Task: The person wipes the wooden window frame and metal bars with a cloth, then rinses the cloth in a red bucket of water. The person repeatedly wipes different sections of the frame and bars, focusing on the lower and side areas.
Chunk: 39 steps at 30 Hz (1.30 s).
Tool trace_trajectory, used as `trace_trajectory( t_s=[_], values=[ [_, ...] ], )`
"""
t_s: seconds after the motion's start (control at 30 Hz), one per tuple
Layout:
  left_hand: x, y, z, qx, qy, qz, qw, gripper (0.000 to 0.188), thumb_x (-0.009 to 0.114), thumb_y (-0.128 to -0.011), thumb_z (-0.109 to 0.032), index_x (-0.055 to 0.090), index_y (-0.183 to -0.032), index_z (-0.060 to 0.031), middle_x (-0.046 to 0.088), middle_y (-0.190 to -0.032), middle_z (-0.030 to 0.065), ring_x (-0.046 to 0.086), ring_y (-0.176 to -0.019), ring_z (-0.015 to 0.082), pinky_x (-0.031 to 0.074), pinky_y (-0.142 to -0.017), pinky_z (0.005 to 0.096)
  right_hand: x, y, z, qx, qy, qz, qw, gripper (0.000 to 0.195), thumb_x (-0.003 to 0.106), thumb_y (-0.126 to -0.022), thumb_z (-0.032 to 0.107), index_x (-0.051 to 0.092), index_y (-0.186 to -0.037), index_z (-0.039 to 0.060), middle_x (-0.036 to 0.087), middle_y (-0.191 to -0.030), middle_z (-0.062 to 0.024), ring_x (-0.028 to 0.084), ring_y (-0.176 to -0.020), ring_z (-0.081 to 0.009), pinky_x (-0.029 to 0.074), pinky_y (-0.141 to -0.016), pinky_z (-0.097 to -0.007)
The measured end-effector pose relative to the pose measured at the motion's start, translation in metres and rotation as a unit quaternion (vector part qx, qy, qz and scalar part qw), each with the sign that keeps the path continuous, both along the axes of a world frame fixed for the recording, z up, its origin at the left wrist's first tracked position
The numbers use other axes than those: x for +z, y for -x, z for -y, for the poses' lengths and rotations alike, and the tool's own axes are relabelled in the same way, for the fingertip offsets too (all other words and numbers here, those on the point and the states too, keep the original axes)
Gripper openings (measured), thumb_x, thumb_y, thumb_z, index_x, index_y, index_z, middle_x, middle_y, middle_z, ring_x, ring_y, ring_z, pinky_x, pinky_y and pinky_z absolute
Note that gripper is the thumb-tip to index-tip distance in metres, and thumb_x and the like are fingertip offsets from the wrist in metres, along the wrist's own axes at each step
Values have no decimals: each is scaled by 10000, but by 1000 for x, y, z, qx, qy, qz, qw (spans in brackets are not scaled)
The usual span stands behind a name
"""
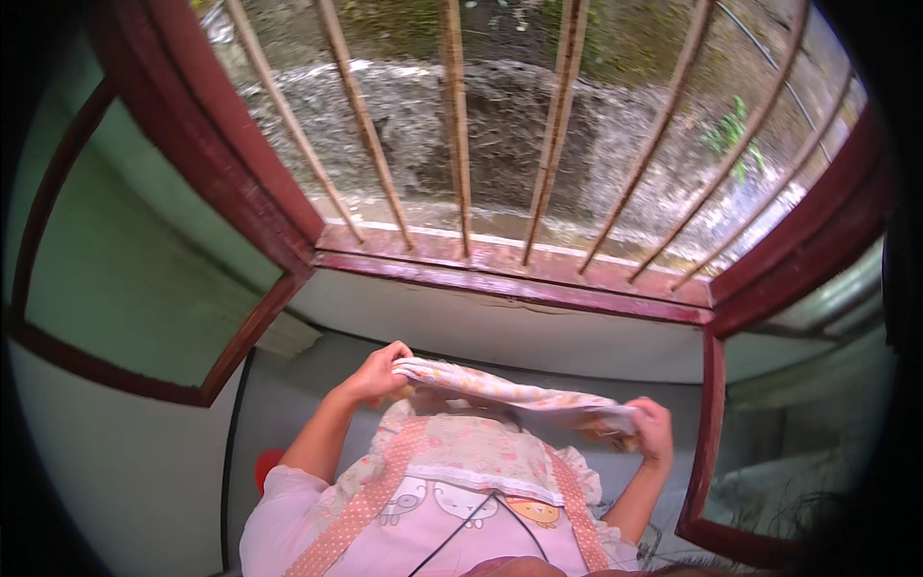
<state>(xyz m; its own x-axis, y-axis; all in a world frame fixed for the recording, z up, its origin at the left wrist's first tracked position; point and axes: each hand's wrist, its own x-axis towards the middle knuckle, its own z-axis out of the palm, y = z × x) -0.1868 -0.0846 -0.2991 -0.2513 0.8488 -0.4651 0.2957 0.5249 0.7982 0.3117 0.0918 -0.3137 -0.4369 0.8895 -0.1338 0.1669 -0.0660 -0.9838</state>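
Note:
A white cloth with an orange and yellow print (497,382) is stretched between my two hands in front of my chest. My left hand (382,371) grips one end, and my right hand (652,429) has the other end, which hangs slightly lower and looks blurred. The cloth's upper edge is folded over, and its underside lies in shadow. Just behind it is the floral apron (476,440) that I wear, with dotted orange straps over a pink shirt.
Ahead is a window with a dark red sill (505,285) and rusty upright bars (458,144). A stone wall stands outside. Red-framed glass casements swing inward at left (144,267) and right (779,433). A red object (269,469) lies near my left elbow, above the grey floor (288,389).

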Motion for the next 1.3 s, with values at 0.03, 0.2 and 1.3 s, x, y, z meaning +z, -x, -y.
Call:
trace_trajectory(
  t_s=[0.03, 0.2, 1.3],
  values=[
    [-25, 7, 12, 14, -106, -56, 993, 250, 637, -756, -2, 569, -994, -36, 614, -875, 31, 552, -747, 97, 487, -692, 262, -4, 1, -2, -67, 58, -140, 986, 144, 613, -846, 119, 677, -869, -8, 620, -826, -28, 581, -729, -114, 487, -661, -283],
    [-44, 13, 20, 130, -117, 1, 985, 140, 624, -779, 46, 666, -902, -5, 669, -869, 8, 596, -801, 83, 506, -740, 255, -59, 11, -18, 34, -31, 347, 937, 172, 675, -770, 153, 721, -836, 1, 683, -723, -86, 646, -702, -170, 512, -660, -321],
    [-144, 77, 22, 279, -173, 524, 786, 513, 487, -1002, -442, 526, -1253, 3, 634, -1096, 97, 620, -989, 196, 535, -805, 343, 15, 629, 18, 296, -403, -13, 866, 427, 614, -804, 102, 517, -1218, 64, 574, -1215, -190, 558, -1104, -387, 486, -884, -455]
  ],
)
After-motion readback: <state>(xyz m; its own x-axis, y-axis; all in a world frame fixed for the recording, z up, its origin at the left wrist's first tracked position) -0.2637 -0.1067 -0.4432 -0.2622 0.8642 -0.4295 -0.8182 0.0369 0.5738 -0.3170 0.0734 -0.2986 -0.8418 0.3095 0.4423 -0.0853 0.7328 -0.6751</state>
